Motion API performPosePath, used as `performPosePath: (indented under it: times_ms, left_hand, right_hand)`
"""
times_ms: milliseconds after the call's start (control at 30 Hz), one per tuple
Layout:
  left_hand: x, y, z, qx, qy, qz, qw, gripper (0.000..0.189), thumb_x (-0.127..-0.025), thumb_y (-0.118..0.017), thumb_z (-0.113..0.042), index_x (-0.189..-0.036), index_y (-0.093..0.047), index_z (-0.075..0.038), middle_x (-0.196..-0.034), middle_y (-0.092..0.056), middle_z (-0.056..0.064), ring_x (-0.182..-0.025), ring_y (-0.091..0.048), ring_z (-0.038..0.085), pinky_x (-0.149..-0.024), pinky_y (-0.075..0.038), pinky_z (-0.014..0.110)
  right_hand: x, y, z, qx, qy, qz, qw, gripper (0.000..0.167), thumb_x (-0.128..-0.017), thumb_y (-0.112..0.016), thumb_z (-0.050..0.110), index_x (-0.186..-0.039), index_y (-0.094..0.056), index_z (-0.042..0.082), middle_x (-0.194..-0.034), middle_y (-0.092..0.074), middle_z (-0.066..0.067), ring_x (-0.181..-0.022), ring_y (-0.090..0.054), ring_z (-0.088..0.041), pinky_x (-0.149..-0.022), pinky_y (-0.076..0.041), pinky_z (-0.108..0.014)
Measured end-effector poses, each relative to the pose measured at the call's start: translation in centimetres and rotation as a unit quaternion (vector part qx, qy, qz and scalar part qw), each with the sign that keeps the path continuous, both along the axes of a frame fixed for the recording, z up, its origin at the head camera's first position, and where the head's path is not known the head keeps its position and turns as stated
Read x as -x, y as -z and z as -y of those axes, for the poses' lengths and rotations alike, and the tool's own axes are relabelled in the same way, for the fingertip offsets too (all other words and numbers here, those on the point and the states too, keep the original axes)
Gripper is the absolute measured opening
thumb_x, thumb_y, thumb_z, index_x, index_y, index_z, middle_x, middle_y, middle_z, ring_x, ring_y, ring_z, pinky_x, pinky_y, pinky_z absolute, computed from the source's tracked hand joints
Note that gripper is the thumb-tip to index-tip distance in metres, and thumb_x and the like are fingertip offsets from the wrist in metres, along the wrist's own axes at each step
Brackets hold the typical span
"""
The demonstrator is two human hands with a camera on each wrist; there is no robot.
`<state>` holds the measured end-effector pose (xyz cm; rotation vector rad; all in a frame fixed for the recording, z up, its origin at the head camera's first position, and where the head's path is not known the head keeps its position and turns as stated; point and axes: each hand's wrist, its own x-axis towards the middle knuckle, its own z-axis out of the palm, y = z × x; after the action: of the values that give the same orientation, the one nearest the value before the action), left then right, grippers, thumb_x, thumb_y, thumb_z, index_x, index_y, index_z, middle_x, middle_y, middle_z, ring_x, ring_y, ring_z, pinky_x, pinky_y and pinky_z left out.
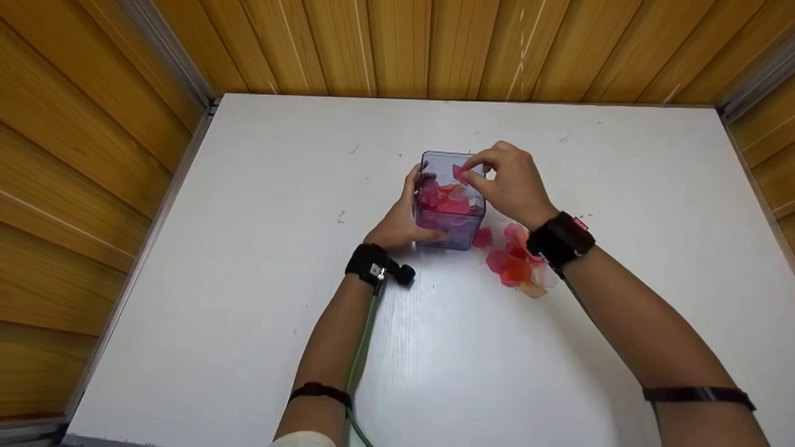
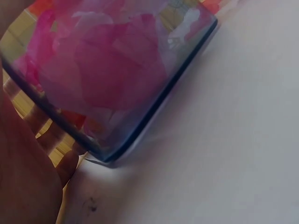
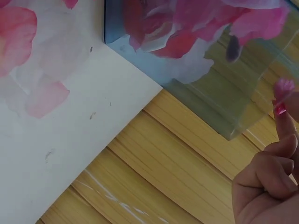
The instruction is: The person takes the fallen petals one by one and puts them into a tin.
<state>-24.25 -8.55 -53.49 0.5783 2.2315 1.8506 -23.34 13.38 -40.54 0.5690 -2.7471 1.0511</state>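
Mid-frame, the left hand (image 1: pixel 397 225) curls round a clear box (image 1: pixel 461 238), fingers partly hidden behind it; the heaped petals (image 1: pixel 448 202) inside overlap indistinctly. Right of centre, the right hand (image 1: pixel 514 183) pinches a pink petal (image 1: pixel 458 173), thumb against forefinger; below, its wristband (image 1: pixel 561 241) partly covers loose petals (image 1: pixel 514 270).

Pink and orange petals (image 1: pixel 515 271), bluish box (image 1: pixel 459 234), white table (image 1: pixel 248 248), yellow-brown wood-grained wall (image 1: pixel 397 49)

I'm getting a bright head view here, pale glare spreading across the tabletop (image 1: pixel 397 347), white streaks glinting off the panels (image 1: pixel 522 49), a faint shadow beside the right arm (image 1: pixel 652 323). On my wrist feeds, it's dimmer; the left shows petals (image 2: pixel 117 65) soft, hazy.
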Motion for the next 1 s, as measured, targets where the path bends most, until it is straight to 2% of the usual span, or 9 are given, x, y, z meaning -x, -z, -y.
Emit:
performPosePath:
  times_ms: [167,333,433,600,767,900,1000]
  left_hand:
    - [0.0,-0.1,-0.4,-0.008,0.009,-0.003,0.9999,0.137,-0.067,-0.096,-0.031,-0.164,0.0,-0.03,-0.163,-0.029,-0.001,-0.146,-0.033,0.013,-0.122,-0.027,0.041]
    - [0.0,-0.2,-0.1,-0.013,0.006,-0.014,0.9998,0.137,-0.066,-0.097,-0.028,-0.164,-0.002,-0.029,-0.162,-0.03,-0.001,-0.147,-0.033,0.012,-0.123,-0.025,0.041]
    - [0.0,-0.1,0.1,-0.011,0.006,-0.016,0.9998,0.137,-0.066,-0.097,-0.028,-0.164,-0.001,-0.03,-0.163,-0.028,0.0,-0.147,-0.032,0.012,-0.123,-0.024,0.042]
    - [0.0,0.0,0.2,-0.009,0.007,-0.014,0.9998,0.138,-0.066,-0.097,-0.028,-0.164,0.0,-0.03,-0.165,-0.025,0.001,-0.149,-0.03,0.014,-0.123,-0.023,0.043]
    - [-0.1,0.0,0.1,-0.001,0.01,-0.017,0.9998,0.138,-0.067,-0.095,-0.029,-0.165,0.003,-0.027,-0.167,-0.022,0.003,-0.151,-0.027,0.016,-0.124,-0.023,0.042]
    - [-0.1,0.0,0.1,0.0,0.006,-0.015,0.9999,0.139,-0.067,-0.096,-0.029,-0.165,0.002,-0.028,-0.166,-0.023,0.002,-0.152,-0.026,0.015,-0.124,-0.023,0.042]
    - [-0.2,0.0,0.1,-0.001,0.004,-0.008,1.0,0.139,-0.067,-0.097,-0.028,-0.165,0.002,-0.03,-0.167,-0.022,0.001,-0.151,-0.027,0.014,-0.124,-0.023,0.042]
  right_hand:
    - [0.0,0.4,-0.6,-0.008,-0.002,0.001,1.0,0.021,-0.095,-0.077,0.015,-0.111,-0.08,0.002,-0.088,-0.06,-0.017,-0.087,-0.051,-0.028,-0.076,-0.037,-0.038]
    - [-1.1,-0.2,-2.5,0.01,-0.001,-0.008,0.9999,0.019,-0.096,-0.076,0.014,-0.109,-0.08,0.002,-0.089,-0.061,-0.014,-0.088,-0.051,-0.026,-0.076,-0.039,-0.038]
    - [-2.1,0.1,-4.4,0.001,0.006,-0.011,0.9999,0.018,-0.095,-0.077,0.014,-0.108,-0.08,0.003,-0.089,-0.063,-0.014,-0.088,-0.052,-0.025,-0.075,-0.042,-0.036]
    - [-4.3,2.4,-8.6,-0.036,0.009,-0.007,0.9993,0.016,-0.091,-0.08,0.011,-0.105,-0.08,0.004,-0.087,-0.064,-0.01,-0.084,-0.054,-0.023,-0.07,-0.045,-0.03]
    - [-6.8,5.6,-12.9,-0.077,0.006,0.025,0.9967,0.015,-0.088,-0.082,0.009,-0.102,-0.081,0.005,-0.082,-0.061,-0.006,-0.08,-0.054,-0.025,-0.063,-0.043,-0.027]
    - [-8.1,7.4,-14.9,-0.109,0.012,0.076,0.9911,0.018,-0.088,-0.083,0.011,-0.104,-0.081,0.005,-0.083,-0.06,-0.004,-0.079,-0.053,-0.024,-0.062,-0.046,-0.027]
    - [-8.9,8.1,-15.4,-0.136,0.009,0.089,0.9866,0.019,-0.087,-0.084,0.014,-0.103,-0.081,0.005,-0.085,-0.061,-0.004,-0.078,-0.056,-0.023,-0.064,-0.048,-0.032]
